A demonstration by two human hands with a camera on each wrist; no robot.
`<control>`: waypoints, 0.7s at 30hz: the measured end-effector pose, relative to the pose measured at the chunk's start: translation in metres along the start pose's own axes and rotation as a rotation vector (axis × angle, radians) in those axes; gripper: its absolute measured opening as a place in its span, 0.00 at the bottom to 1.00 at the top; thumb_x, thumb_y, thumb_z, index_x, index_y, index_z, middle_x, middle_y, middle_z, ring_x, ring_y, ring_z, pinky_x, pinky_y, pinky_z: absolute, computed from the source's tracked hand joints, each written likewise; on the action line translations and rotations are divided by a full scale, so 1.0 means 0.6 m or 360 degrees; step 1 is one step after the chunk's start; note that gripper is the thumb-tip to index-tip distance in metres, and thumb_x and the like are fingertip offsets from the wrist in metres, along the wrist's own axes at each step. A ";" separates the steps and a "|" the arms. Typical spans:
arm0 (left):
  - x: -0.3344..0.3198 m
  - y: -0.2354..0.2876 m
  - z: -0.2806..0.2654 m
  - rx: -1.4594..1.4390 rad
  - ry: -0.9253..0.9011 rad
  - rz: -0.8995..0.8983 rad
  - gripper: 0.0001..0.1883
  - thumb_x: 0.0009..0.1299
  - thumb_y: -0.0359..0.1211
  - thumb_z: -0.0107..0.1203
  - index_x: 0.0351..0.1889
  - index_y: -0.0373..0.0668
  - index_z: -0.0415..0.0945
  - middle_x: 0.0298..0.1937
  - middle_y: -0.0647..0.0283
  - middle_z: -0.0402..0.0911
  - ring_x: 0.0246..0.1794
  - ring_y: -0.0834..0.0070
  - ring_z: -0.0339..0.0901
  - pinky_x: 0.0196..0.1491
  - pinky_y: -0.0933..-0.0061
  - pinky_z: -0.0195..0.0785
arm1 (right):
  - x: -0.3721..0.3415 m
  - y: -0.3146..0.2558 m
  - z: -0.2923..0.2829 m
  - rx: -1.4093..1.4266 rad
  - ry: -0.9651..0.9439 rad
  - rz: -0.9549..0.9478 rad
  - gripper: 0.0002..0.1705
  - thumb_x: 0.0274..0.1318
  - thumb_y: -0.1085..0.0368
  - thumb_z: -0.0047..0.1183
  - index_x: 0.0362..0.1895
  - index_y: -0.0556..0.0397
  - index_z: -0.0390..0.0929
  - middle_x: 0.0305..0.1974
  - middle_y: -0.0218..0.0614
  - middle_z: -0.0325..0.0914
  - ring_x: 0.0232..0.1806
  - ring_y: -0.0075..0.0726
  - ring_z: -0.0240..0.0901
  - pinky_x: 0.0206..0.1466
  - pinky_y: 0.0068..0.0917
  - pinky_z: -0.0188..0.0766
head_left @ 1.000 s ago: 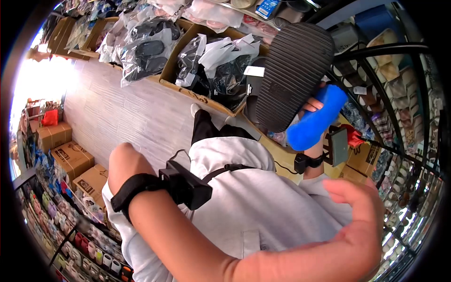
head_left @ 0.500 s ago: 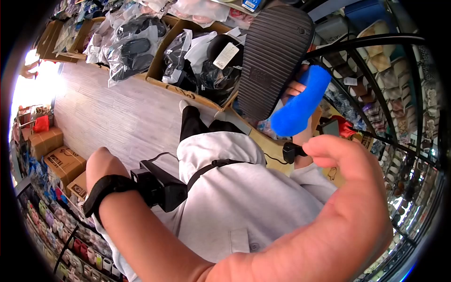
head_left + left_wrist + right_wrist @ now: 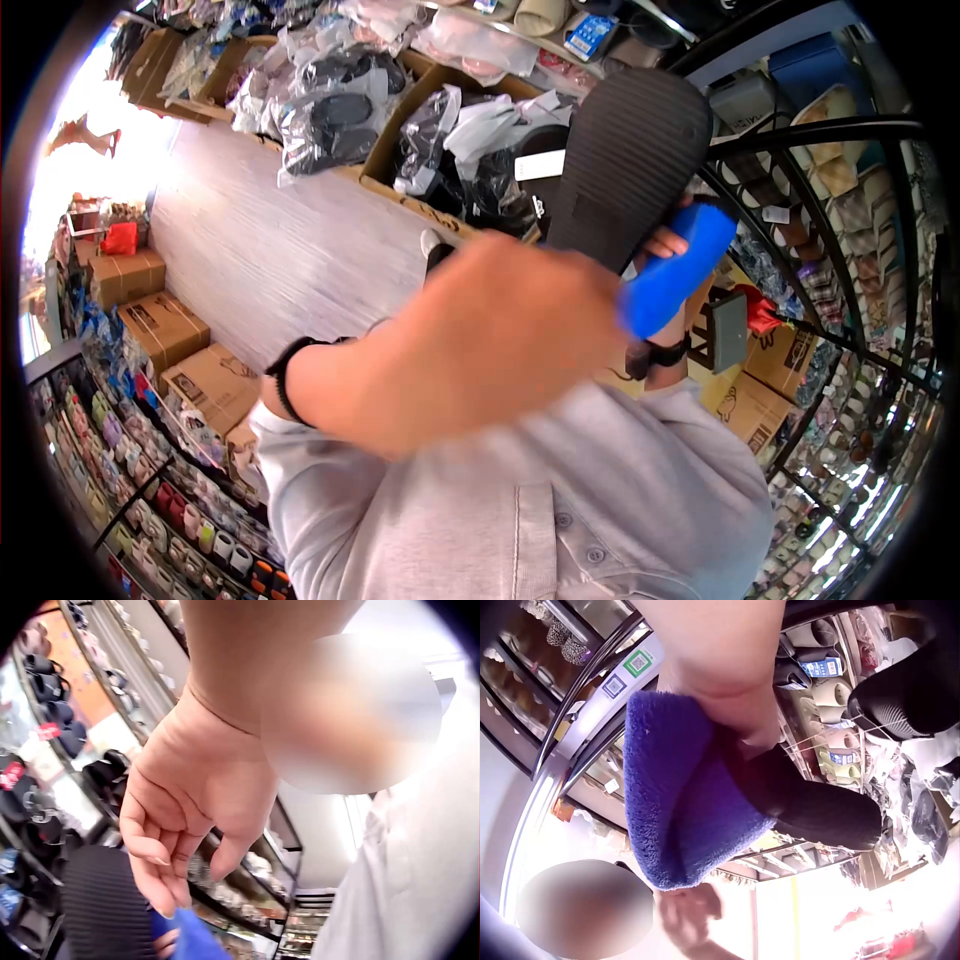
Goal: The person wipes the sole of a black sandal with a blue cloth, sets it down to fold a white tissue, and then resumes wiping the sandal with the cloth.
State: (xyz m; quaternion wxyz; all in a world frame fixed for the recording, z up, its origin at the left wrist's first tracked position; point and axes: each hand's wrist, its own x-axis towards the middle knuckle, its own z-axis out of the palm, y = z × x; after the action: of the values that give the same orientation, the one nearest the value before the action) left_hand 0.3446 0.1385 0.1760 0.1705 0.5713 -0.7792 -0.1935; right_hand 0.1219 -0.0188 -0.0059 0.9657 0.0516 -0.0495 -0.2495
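Observation:
My right hand (image 3: 666,243) grips a black slipper (image 3: 632,165), its ribbed sole toward the head camera, together with a fluffy blue cloth (image 3: 682,270). In the right wrist view the blue cloth (image 3: 682,787) spreads below the wrist, beside the dark slipper (image 3: 825,814). A thin string runs from there to a second black slipper (image 3: 900,694), which hangs with a white tag (image 3: 540,165). My left hand (image 3: 490,340), blurred, is raised before my chest. Its fingers are loosely bent and hold nothing in the left wrist view, fingertips overlapping the blue cloth (image 3: 196,937).
Cardboard boxes with bagged slippers (image 3: 345,120) line the floor ahead. Black metal shelving (image 3: 810,135) full of footwear stands close on my right. More cartons (image 3: 160,330) and shoe racks (image 3: 190,510) are on the left, beside the grey floor (image 3: 270,220).
My left hand has swung from the lower right, near the camera, to the middle in front of my chest. The right hand keeps its grip on the slipper and blue cloth.

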 end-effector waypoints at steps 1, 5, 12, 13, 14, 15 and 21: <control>0.001 -0.032 -0.002 -0.0103 0.0057 -0.0153 0.13 0.72 0.38 0.56 0.30 0.38 0.76 0.21 0.59 0.76 0.20 0.64 0.77 0.26 0.62 0.69 | 0.003 -0.001 -0.001 -0.0018 -0.0016 -0.0008 0.16 0.69 0.55 0.41 0.51 0.48 0.74 0.37 0.35 0.75 0.36 0.28 0.68 0.49 0.29 0.69; -0.012 -0.179 0.119 -0.0890 0.0770 -0.0646 0.14 0.77 0.36 0.49 0.32 0.37 0.74 0.22 0.58 0.79 0.24 0.67 0.80 0.30 0.64 0.69 | 0.022 -0.015 -0.013 -0.0429 -0.0381 0.0034 0.21 0.75 0.54 0.38 0.65 0.46 0.64 0.32 0.36 0.70 0.30 0.27 0.65 0.40 0.22 0.68; -0.041 -0.200 0.282 -0.3029 0.0706 -0.0663 0.34 0.82 0.54 0.34 0.75 0.38 0.58 0.73 0.56 0.67 0.72 0.63 0.65 0.75 0.57 0.54 | 0.059 0.055 0.019 -0.1040 0.0349 0.0078 0.16 0.73 0.50 0.38 0.50 0.46 0.68 0.33 0.36 0.72 0.20 0.25 0.67 0.26 0.23 0.62; -0.039 -0.198 0.287 -0.2999 0.0802 -0.0634 0.34 0.81 0.53 0.35 0.75 0.38 0.57 0.73 0.55 0.66 0.73 0.62 0.64 0.76 0.56 0.52 | 0.070 0.062 0.020 -0.1409 0.0148 0.0175 0.16 0.72 0.52 0.43 0.56 0.46 0.67 0.37 0.31 0.70 0.23 0.22 0.65 0.29 0.20 0.60; -0.042 -0.204 0.293 -0.2970 0.0906 -0.0611 0.34 0.81 0.53 0.35 0.76 0.38 0.56 0.74 0.54 0.65 0.74 0.61 0.63 0.77 0.55 0.51 | 0.067 0.051 -0.007 -0.1412 0.0116 0.0198 0.16 0.72 0.52 0.43 0.56 0.46 0.67 0.37 0.31 0.70 0.23 0.22 0.65 0.29 0.20 0.60; -0.051 -0.231 0.316 -0.2700 0.0960 -0.0025 0.33 0.81 0.49 0.37 0.76 0.35 0.55 0.75 0.49 0.63 0.75 0.58 0.61 0.77 0.55 0.50 | 0.060 0.026 -0.057 -0.1932 0.0266 0.0242 0.19 0.70 0.60 0.46 0.62 0.50 0.65 0.44 0.33 0.72 0.38 0.25 0.68 0.43 0.22 0.63; -0.040 -0.168 0.137 -0.3627 0.1124 0.0404 0.35 0.81 0.50 0.35 0.74 0.30 0.55 0.75 0.44 0.60 0.76 0.52 0.57 0.78 0.50 0.47 | 0.170 0.118 0.044 -0.1927 0.0369 0.0285 0.23 0.73 0.60 0.46 0.66 0.57 0.70 0.57 0.31 0.75 0.57 0.27 0.71 0.62 0.24 0.65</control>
State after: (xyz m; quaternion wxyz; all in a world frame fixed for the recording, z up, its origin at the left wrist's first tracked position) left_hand 0.3944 0.1428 0.0537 0.8004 0.0326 -0.1209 -0.5863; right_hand 0.2409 -0.0089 0.0359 0.8400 -0.4826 0.2018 -0.1441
